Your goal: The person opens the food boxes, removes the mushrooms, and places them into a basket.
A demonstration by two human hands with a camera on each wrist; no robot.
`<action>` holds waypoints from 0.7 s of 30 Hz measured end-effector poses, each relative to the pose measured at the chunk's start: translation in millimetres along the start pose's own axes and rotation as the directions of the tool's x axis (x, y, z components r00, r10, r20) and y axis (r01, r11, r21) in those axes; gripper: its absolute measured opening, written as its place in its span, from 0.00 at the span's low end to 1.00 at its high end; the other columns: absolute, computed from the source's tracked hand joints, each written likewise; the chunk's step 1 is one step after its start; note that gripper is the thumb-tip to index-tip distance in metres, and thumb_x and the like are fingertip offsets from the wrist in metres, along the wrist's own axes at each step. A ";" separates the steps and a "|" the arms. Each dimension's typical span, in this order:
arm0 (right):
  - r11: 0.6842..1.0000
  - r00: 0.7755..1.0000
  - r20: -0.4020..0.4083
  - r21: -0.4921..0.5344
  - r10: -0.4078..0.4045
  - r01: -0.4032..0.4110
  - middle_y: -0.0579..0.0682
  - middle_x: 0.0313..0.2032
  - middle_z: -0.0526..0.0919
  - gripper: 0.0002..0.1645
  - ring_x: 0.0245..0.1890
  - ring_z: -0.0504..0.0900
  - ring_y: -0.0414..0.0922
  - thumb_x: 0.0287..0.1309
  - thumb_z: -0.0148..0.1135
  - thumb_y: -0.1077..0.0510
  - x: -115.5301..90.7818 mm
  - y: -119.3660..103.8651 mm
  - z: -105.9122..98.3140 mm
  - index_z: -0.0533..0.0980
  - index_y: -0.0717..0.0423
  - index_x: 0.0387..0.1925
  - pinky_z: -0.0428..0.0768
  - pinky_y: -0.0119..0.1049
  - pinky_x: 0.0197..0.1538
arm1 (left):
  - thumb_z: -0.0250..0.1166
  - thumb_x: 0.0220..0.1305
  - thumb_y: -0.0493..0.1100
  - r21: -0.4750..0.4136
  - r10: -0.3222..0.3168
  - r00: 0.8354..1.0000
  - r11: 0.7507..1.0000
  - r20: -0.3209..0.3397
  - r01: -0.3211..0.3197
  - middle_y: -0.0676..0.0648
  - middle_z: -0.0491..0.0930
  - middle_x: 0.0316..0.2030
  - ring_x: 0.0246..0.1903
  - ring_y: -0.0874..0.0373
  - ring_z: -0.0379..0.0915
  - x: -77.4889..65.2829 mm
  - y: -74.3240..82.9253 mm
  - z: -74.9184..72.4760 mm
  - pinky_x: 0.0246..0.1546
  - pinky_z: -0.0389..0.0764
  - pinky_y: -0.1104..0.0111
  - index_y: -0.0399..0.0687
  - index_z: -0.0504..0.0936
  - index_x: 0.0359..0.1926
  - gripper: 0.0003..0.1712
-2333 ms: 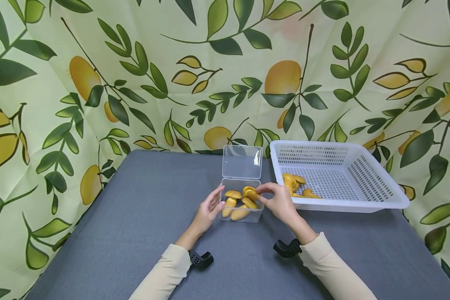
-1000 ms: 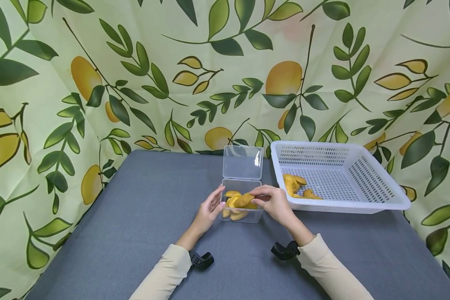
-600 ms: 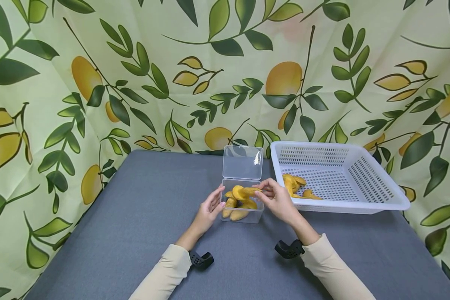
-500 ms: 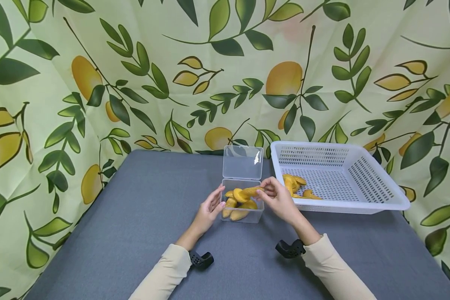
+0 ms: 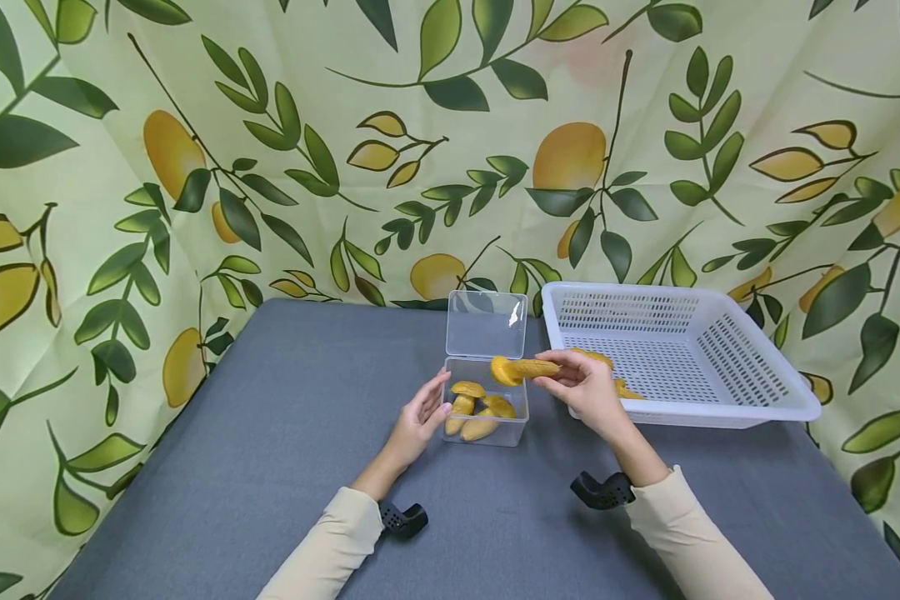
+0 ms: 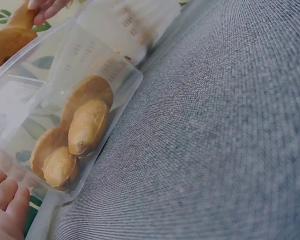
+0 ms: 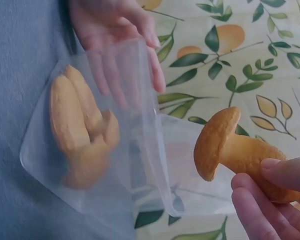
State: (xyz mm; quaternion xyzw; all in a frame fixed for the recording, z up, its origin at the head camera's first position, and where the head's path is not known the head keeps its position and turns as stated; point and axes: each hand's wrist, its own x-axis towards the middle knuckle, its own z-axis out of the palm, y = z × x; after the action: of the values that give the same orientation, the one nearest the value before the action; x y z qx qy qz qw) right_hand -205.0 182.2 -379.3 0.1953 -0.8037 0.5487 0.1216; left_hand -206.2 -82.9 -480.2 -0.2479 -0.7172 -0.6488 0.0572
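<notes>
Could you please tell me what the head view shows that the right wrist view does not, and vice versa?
Only the head view: the basket with basket mushrooms, and both sleeves.
Only the right wrist view: the left hand from its palm side, partly through the clear box.
Both: the box, boxed mushrooms, left hand, and right hand pinching the held mushroom.

Cream fabric backdrop [image 5: 480, 225] with big green leaves [image 5: 438, 29] and orangey fruit [image 5: 568, 157] all over it hangs behind the counter [image 5: 307, 408], whose top is plain grey-blue woven stuff, light's pretty soft
</notes>
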 end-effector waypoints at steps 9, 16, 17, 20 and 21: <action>0.995 0.996 -0.084 -0.097 -0.028 0.020 0.63 0.35 0.86 0.17 0.29 0.80 0.21 0.48 0.68 0.73 1.5 -3.4 -27.1 0.78 0.75 0.43 0.82 0.16 0.33 | 0.53 0.69 0.33 0.009 -0.004 1.000 1.000 0.004 0.004 0.30 0.54 0.72 0.71 0.36 0.53 -0.4 0.1 0.2 0.71 0.59 0.57 0.31 0.60 0.69 0.29; 0.996 0.988 -0.143 -0.064 0.049 -0.058 0.18 0.30 0.79 0.20 0.29 0.80 0.20 0.49 0.69 0.71 2.2 1.6 -48.9 0.77 0.75 0.45 0.81 0.15 0.33 | 0.53 0.69 0.32 0.021 0.012 1.000 1.000 -0.002 -0.012 0.29 0.55 0.71 0.70 0.34 0.54 0.1 -0.2 1.4 0.70 0.61 0.57 0.31 0.61 0.68 0.28; 0.996 0.987 -0.150 -0.063 0.061 -0.071 0.17 0.30 0.79 0.20 0.29 0.80 0.20 0.50 0.69 0.70 1.8 2.4 -51.7 0.77 0.75 0.46 0.81 0.15 0.33 | 0.53 0.69 0.32 0.020 0.011 1.000 1.000 -0.001 -0.011 0.28 0.55 0.71 0.70 0.35 0.54 0.0 -0.1 1.4 0.70 0.60 0.57 0.30 0.61 0.68 0.28; 0.993 0.980 -0.178 -0.054 0.092 -0.103 0.17 0.30 0.79 0.22 0.29 0.80 0.20 0.51 0.68 0.69 0.5 6.8 -60.4 0.75 0.75 0.48 0.81 0.15 0.33 | 0.53 0.69 0.32 0.010 0.002 1.000 1.000 -0.003 -0.002 0.28 0.55 0.71 0.70 0.36 0.54 -0.3 0.9 1.5 0.70 0.60 0.56 0.30 0.61 0.68 0.28; 0.992 0.978 -0.186 -0.058 0.096 -0.108 0.17 0.30 0.79 0.22 0.29 0.80 0.20 0.52 0.68 0.69 0.0 8.2 -63.0 0.75 0.75 0.49 0.81 0.14 0.34 | 0.53 0.69 0.32 0.010 0.005 1.000 1.000 -0.002 -0.005 0.27 0.54 0.71 0.71 0.36 0.53 -0.2 1.3 1.5 0.70 0.60 0.56 0.30 0.61 0.68 0.28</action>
State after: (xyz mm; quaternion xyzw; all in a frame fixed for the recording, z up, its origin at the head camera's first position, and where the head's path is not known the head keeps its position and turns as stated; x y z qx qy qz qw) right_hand -209.9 243.4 -362.9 0.0983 -0.8164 0.5421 0.1733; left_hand -205.1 -81.5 -479.4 -0.2486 -0.7197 -0.6454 0.0609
